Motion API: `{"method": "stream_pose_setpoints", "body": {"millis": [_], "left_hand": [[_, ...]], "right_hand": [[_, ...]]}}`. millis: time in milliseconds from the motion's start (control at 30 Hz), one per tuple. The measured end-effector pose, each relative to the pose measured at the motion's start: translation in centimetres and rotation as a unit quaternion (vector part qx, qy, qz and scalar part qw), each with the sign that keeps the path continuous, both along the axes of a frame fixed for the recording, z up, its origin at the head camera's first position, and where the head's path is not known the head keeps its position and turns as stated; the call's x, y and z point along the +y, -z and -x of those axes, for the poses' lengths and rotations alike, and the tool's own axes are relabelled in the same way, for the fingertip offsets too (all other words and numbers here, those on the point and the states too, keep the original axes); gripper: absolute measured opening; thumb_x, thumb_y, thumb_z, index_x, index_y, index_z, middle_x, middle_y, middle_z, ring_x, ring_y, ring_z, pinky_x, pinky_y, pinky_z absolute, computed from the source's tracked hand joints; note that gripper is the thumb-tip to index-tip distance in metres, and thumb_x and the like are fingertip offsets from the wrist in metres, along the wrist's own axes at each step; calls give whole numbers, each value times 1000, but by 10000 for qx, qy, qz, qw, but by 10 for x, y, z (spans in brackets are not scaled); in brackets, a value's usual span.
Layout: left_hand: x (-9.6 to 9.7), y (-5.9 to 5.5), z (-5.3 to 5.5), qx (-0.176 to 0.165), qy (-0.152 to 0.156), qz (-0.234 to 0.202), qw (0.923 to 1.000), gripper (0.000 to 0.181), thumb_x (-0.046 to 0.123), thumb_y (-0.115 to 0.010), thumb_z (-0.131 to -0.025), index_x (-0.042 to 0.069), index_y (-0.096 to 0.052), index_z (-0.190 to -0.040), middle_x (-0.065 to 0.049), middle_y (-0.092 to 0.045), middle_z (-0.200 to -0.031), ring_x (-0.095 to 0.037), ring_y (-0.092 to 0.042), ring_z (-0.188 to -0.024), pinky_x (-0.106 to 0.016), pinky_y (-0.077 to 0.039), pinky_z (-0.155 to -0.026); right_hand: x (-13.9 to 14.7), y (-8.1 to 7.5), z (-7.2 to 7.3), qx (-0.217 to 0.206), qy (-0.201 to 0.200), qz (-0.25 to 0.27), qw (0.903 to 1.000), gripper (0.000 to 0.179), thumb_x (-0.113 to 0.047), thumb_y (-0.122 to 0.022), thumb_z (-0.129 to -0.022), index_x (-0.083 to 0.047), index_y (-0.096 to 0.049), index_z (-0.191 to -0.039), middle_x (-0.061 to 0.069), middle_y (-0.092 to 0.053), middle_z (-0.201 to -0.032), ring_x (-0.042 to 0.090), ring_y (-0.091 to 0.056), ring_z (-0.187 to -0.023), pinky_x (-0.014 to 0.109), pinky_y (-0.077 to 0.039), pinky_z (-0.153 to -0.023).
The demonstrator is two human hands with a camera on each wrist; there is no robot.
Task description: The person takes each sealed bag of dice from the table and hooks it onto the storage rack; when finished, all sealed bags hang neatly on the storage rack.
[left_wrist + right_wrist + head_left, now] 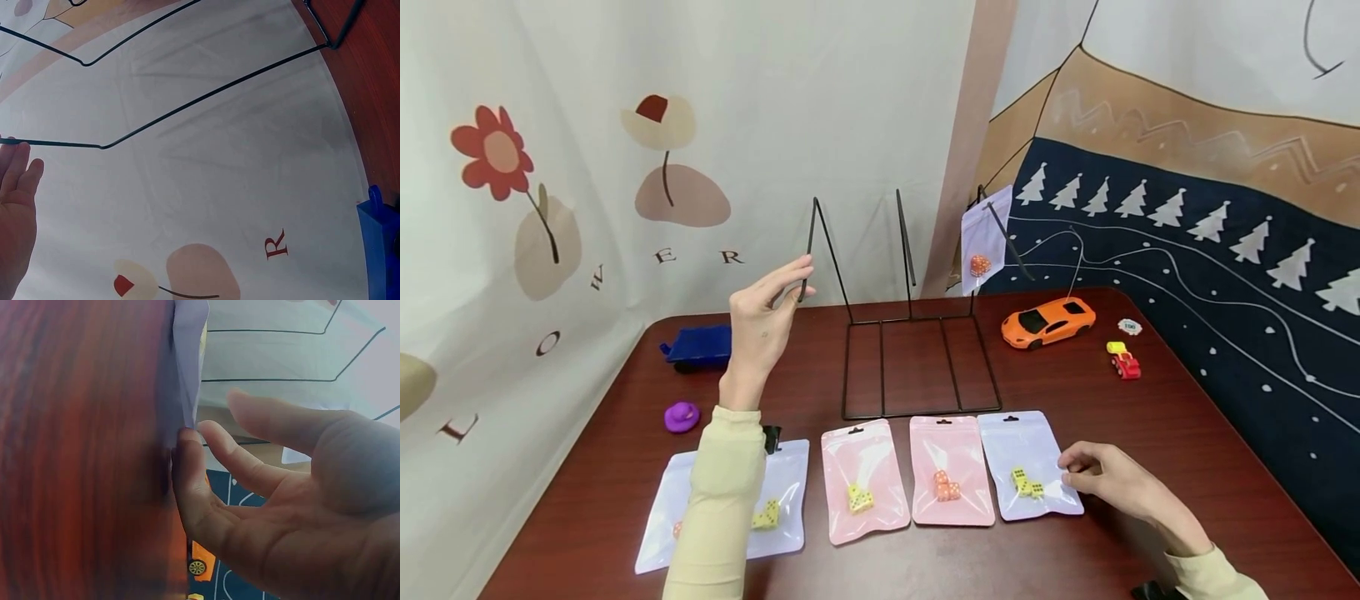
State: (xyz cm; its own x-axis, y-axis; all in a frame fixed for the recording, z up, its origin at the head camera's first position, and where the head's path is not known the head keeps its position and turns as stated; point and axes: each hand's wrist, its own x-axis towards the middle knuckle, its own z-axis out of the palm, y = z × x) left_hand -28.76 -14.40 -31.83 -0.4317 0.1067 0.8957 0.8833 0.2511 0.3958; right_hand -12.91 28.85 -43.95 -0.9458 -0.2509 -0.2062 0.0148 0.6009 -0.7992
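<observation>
My left hand pinches the end of the leftmost prong of the black wire display rack. In the left wrist view its fingertips lie along the prong; its thumb is out of that view. My right hand touches the right edge of a lavender zip pouch with yellow dice. Its fingertips meet the pouch edge in the right wrist view, while the thumb stands apart. Another lavender pouch, holding orange dice, hangs on the rack's right prong.
Two pink pouches with dice lie in front of the rack. More lavender pouch material lies partly under my left sleeve. Around them are a blue toy trailer, a purple toy duck, an orange toy car and a small red-yellow toy.
</observation>
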Motion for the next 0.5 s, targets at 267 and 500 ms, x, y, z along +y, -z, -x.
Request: {"method": "stream_pose_setpoints", "body": {"millis": [267, 500], "left_hand": [[0, 0, -1, 22, -15, -16, 10000, 25, -11, -64, -83, -4, -71, -106, -9, -66, -115, -18, -69, -81, -30, -54, -84], [0, 1, 1, 59, -66, 11, 10000, 25, -10, -64, -83, -3, -71, -106, -9, -66, -115, -20, -69, -80, -29, -55, -82]], "right_hand": [[1, 1, 1, -138, 122, 270, 9995, 21, -5, -68, -85, 4, -63, -103, 9, -60, -92, 23, -55, -82, 23, -51, -64], [-2, -1, 2, -2, 385, 284, 9989, 25, -9, -70, -84, 4, -67, -105, 12, -65, -99, 22, -58, -83, 23, -52, -66]]}}
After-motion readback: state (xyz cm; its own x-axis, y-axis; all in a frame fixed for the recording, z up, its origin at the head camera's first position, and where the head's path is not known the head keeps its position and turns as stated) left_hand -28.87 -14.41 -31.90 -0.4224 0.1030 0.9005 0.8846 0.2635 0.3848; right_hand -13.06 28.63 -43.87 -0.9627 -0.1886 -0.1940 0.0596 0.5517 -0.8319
